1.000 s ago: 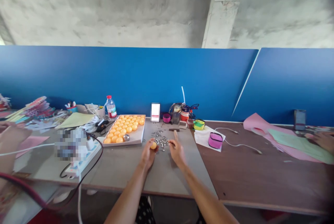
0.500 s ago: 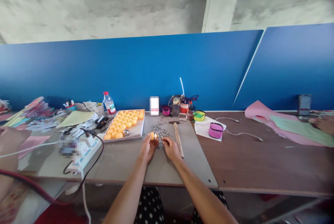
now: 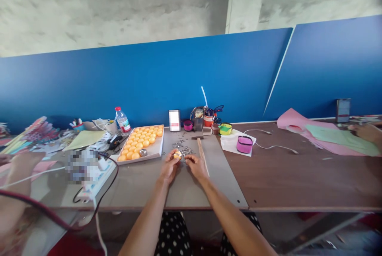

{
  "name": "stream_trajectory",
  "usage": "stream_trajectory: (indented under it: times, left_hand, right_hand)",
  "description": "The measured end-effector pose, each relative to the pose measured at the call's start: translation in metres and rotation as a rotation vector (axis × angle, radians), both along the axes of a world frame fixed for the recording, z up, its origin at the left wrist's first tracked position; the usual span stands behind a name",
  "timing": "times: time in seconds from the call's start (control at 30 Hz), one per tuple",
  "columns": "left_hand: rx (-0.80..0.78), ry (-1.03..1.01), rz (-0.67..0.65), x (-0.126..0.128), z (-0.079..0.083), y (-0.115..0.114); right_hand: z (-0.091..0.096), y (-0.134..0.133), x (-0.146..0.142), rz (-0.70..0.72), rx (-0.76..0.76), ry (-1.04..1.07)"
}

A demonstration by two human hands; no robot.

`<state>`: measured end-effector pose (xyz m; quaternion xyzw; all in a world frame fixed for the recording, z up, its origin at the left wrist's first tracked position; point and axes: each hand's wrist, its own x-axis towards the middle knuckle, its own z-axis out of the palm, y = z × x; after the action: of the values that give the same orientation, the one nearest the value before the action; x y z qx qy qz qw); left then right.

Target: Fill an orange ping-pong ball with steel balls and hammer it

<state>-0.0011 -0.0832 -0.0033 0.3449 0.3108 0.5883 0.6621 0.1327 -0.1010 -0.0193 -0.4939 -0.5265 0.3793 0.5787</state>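
Observation:
Between the fingers of my left hand [image 3: 170, 165] is an orange ball [image 3: 177, 155] with shiny metal pieces on its surface. Beside it, my right hand [image 3: 195, 165] has thumb and fingertips pinched together; whatever they hold is too small to name. Just beyond both hands, small silvery pieces [image 3: 186, 150] lie scattered on the grey board. A hammer [image 3: 201, 152] with a wooden handle rests right of my right hand. Left of my hands, a shallow white box [image 3: 153, 153] holds rows of orange balls [image 3: 139, 144], with one silver-covered ball [image 3: 143, 152] at its near corner.
A bottle [image 3: 122, 121] stands behind the box. Small pouches [image 3: 244, 144], containers and a propped phone [image 3: 174, 120] line the back. A power strip [image 3: 97, 178] with cables lies at left. Other people's arms show at the far left and at the right [image 3: 367, 132].
The ball in my left hand has turned, showing more of its metal-covered side. My right hand stays close by, still pinched. The whole view has shifted slightly.

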Motion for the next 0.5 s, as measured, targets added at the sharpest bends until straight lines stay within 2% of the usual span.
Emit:
stream_trajectory:
  times: [0.3,0.5]
  left_hand:
    - [0.029,0.062,-0.027,0.002,0.0005,-0.0024]
    - [0.041,0.087,-0.047,0.0014,-0.005,-0.0001]
  right_hand:
    - [0.0031,-0.0029,-0.0011,0.03,-0.001,0.032]
    - [-0.0034,0.0025,-0.0016,-0.015,0.015,0.172]
